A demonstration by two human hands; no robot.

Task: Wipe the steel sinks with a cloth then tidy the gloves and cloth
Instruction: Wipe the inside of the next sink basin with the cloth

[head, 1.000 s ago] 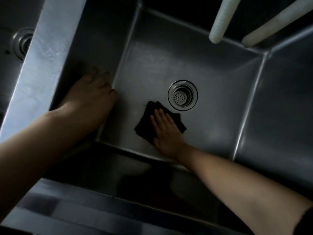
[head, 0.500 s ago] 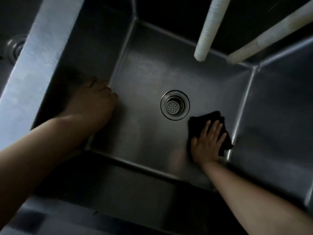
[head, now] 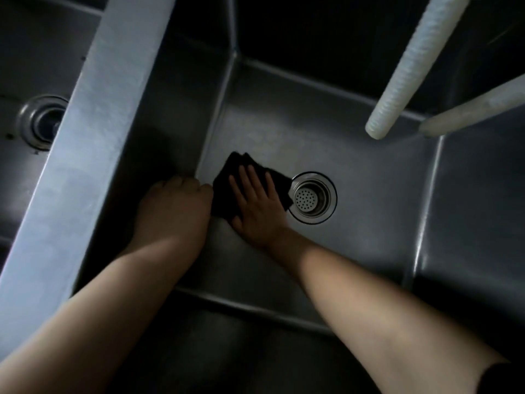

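I look down into a deep steel sink (head: 369, 211) with a round drain strainer (head: 312, 198) in its floor. A dark folded cloth (head: 224, 180) lies on the floor just left of the drain. My right hand (head: 255, 203) presses flat on the cloth with straight, spread fingers. My left hand (head: 174, 206) rests against the lower part of the sink's left wall, its fingers bent at the corner where wall meets floor; it holds nothing. No gloves are in view.
A broad steel divider (head: 93, 137) separates this sink from a second sink with its own drain (head: 42, 122) at the left. Two pale ribbed hoses (head: 406, 66) (head: 477, 109) hang over the back right of the sink.
My right hand has slid the cloth from the right side of the drain across to its left, close to my left hand. The left hand stays at the left wall.
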